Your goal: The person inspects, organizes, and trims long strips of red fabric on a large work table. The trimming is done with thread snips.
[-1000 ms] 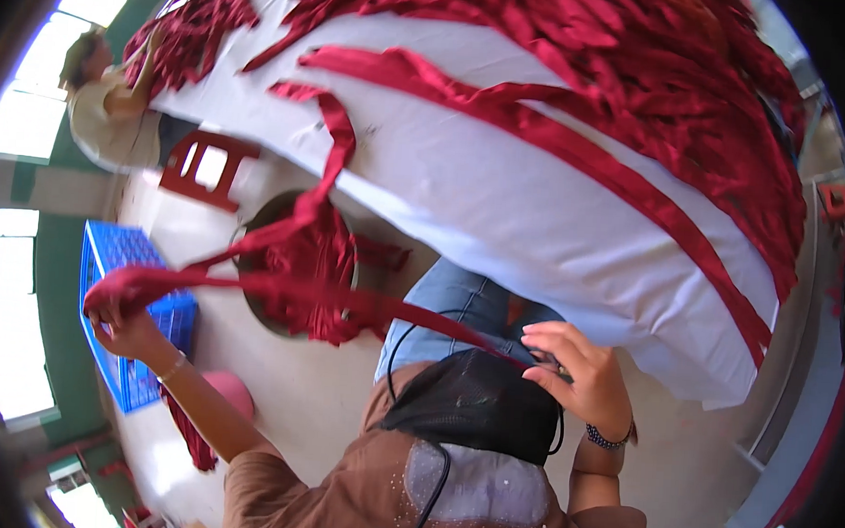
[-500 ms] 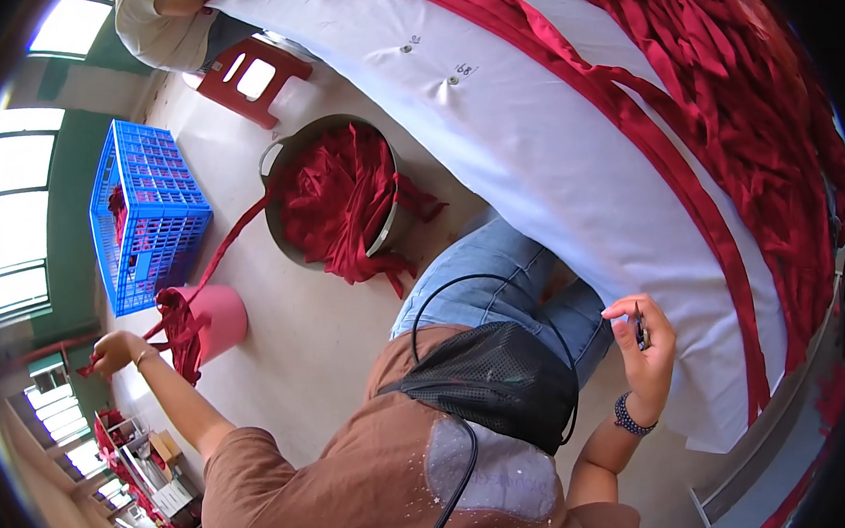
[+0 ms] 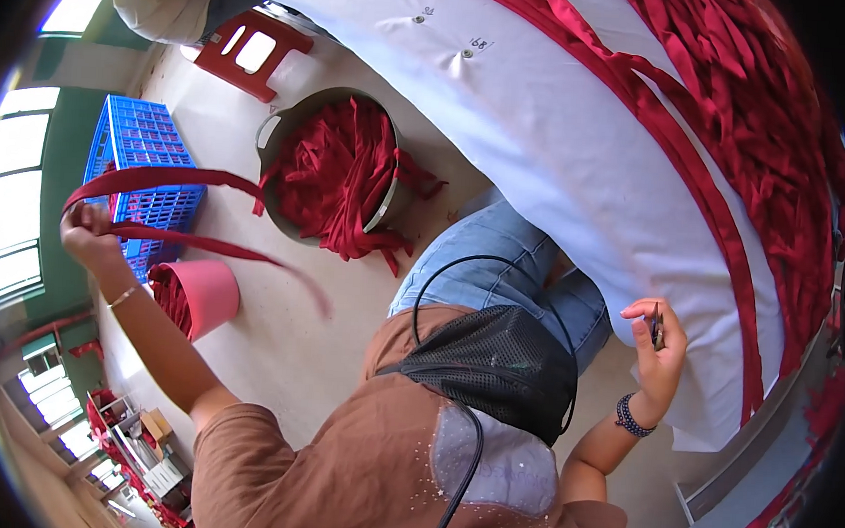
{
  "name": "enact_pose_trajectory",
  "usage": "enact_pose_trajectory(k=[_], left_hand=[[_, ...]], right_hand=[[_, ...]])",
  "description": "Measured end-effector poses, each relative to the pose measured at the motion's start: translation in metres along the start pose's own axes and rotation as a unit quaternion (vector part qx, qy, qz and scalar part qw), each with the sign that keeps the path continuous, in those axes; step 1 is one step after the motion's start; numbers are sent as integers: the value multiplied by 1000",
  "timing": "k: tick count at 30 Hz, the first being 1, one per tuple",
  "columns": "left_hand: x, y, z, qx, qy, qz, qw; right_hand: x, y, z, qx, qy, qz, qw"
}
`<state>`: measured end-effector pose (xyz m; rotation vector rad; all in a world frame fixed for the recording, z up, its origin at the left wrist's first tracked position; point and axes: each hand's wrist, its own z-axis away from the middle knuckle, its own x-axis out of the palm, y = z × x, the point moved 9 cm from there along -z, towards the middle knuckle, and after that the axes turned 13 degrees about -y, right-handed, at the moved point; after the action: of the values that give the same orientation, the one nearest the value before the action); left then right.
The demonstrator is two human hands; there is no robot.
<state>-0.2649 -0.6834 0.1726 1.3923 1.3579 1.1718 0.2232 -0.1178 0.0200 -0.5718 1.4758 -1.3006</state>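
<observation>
At the far left of the view, well out from the body, the person's left hand [image 3: 88, 232] is clenched round a red fabric strip [image 3: 169, 176], gripping it near a fold. From that fist the strip stretches through the air in two lengths, like a sideways V opening to the right, its long axis running mostly left to right. Its upper length arches across the blue crate [image 3: 148, 127] and points rightward, the end dipping at the rim of the grey-green tub [image 3: 301, 116]; whether it touches the rim cannot be told. The lower length slants right and somewhat down, toward the person's middle, and its tip is blurred. Red fabric [image 3: 336, 178] fills the tub and spills over its right side. Below the strip a pink bucket [image 3: 212, 296] lies tilted, its mouth facing left, with more red cloth inside. Well apart on the right, the right hand [image 3: 661, 358] has its fingers curled round a small dark tool [image 3: 657, 326], close to the hanging edge of the white table cover [image 3: 543, 156]. On that cover another long strip [image 3: 729, 247] runs diagonally down to the right, beside a heaped red pile [image 3: 754, 138].
</observation>
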Motion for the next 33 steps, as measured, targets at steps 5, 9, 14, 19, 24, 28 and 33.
enact_pose_trajectory(k=[5,9,14,19,24,28,33], left_hand=[[-147,75,22,259,345,-47,901],[-250,135,123,290,634,-325,639],[-314,148,260,70,843,-409,342],[-202,99,351,167,791,-436,396],[-325,87,314,56,583,-763,275],[-215,-25,182,34,299,-883,361],[-179,-114,95,130,203,-707,665]], right_hand=[[0,-1,-5,-14,-12,-6,1000],[4,-1,-7,-26,-41,11,999],[2,2,-3,-47,-47,1,998],[-1,3,-1,-33,-38,16,999],[6,-1,-7,-57,-66,6,996],[-4,-1,0,-18,-39,36,998],[0,-2,-3,-28,-27,38,999]])
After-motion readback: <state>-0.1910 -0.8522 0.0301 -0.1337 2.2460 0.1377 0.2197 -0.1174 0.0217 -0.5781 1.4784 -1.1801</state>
